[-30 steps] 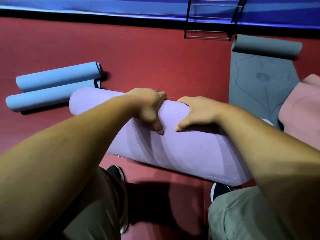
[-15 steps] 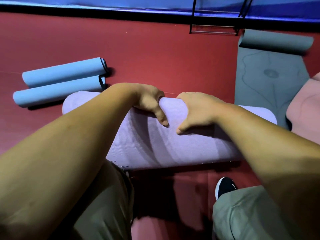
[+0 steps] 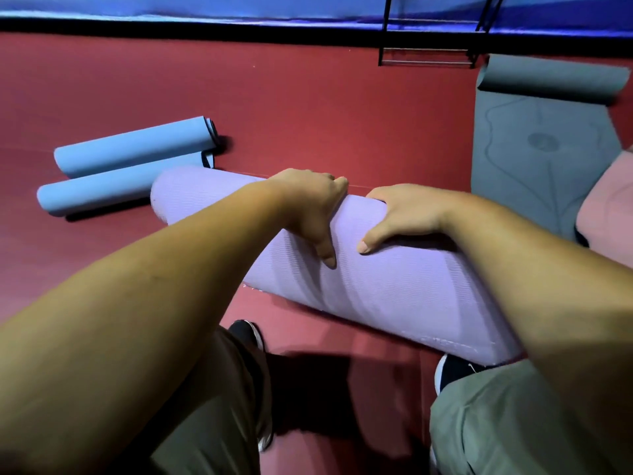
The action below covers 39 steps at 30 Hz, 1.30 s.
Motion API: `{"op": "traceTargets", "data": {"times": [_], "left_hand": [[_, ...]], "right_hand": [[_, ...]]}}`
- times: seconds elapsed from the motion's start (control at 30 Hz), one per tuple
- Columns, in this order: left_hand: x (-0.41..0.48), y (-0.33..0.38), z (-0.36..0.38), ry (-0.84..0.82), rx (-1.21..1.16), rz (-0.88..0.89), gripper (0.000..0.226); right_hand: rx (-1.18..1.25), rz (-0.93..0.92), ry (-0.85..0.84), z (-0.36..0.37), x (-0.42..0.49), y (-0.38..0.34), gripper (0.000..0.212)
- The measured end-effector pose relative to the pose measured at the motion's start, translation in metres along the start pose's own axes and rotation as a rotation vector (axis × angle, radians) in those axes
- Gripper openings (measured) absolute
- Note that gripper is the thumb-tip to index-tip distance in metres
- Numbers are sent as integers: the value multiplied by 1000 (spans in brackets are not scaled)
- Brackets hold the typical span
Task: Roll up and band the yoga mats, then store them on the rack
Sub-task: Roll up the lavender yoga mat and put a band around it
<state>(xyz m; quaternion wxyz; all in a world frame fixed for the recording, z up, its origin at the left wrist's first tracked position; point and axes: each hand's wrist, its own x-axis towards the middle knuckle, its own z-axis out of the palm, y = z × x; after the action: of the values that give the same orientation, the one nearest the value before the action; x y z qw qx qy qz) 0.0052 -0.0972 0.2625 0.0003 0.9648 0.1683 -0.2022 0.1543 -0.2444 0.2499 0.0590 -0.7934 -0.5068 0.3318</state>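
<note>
The fat rolled-up purple foam yoga mat [image 3: 394, 286] is under both hands, slanting across above the red floor [image 3: 308, 114] just in front of the person's knees. I cannot tell if it rests on the floor or is lifted a little.

The left grip [image 3: 310, 214] and the right grip [image 3: 400, 217] sit side by side near the middle of the roll. Both are clamped on it. The fingers curl over the top and far side, and the thumbs press on the near side.

This mat looks soft and squashy, and the thumbs seem to sink in a bit. It is probably light but big and floppy. Its bumpy skin should not slip. A roll like this likely wants to spring open, and I see no band on it. So it is best to hold it where the grips are now, round the middle, and squeeze the loose edge shut.

Out past the left grip lie two rolled-up light blue mats [image 3: 137, 142], close beside the purple roll's far end. Past the right grip a flat grey mat with one rolled end [image 3: 534, 149] lies open, with a pink mat [image 3: 606, 200] beside it. Far beyond both grips stands the black metal rack [image 3: 428, 56] by the blue wall.
</note>
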Motion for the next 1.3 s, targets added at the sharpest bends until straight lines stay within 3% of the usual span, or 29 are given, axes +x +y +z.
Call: {"op": "traceTargets", "data": {"times": [0.1, 0.27, 0.47, 0.63, 0.73, 0.87, 0.93, 1.03, 1.2, 1.3], "left_hand": [[4, -6, 1, -89, -156, -36, 105], [10, -29, 1, -184, -412, -54, 87], [5, -37, 0, -325, -545, -92, 81], [-2, -26, -9, -258, -431, -95, 83], [-9, -22, -9, -195, -289, -61, 102], [-17, -11, -3, -151, -8, -26, 152], [-14, -5, 2, -69, 93, -6, 149], [-5, 1, 3, -24, 53, -3, 127], [1, -9, 1, -122, -210, -42, 102], [5, -21, 0, -168, -383, -52, 89]], "right_hand": [[-68, -3, -44, -1, -1, -2, 86], [-348, -6, 1, 12, 2, -12, 144], [-322, -62, 78, 21, 5, -17, 113], [-244, -75, 74, 14, 7, -15, 107], [-151, -66, 32, 9, 5, -13, 94], [-17, -55, -31, 2, 2, -6, 69], [62, -32, -56, 0, 0, -1, 66], [123, 12, -86, 2, 1, 8, 70], [53, -32, -107, 0, 3, 8, 80], [-166, -43, -72, 5, 4, 1, 124]]}}
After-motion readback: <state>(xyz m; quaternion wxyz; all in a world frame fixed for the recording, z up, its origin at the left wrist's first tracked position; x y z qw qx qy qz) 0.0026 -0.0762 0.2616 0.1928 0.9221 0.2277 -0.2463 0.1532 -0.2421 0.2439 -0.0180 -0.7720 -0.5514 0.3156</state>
